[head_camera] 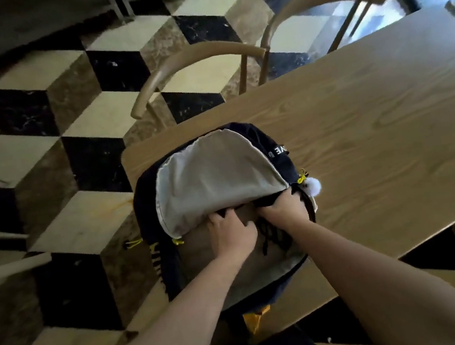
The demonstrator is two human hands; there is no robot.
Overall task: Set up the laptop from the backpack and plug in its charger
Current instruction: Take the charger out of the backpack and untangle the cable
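Early on: both hands (257,223) digging inside open backpack (215,179) on desk (375,128), grip prob. unclear; laptop, charger unseen.

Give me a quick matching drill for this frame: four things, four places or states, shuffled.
Things:
1. backpack
2. left hand
3. white pompom
4. nearer chair

States:
A. hangs at the bag's right side
B. pushed in at the table's far edge
C. lies on the table corner, flap open
D. reaches inside the main compartment

Pairs: 1-C, 2-D, 3-A, 4-B
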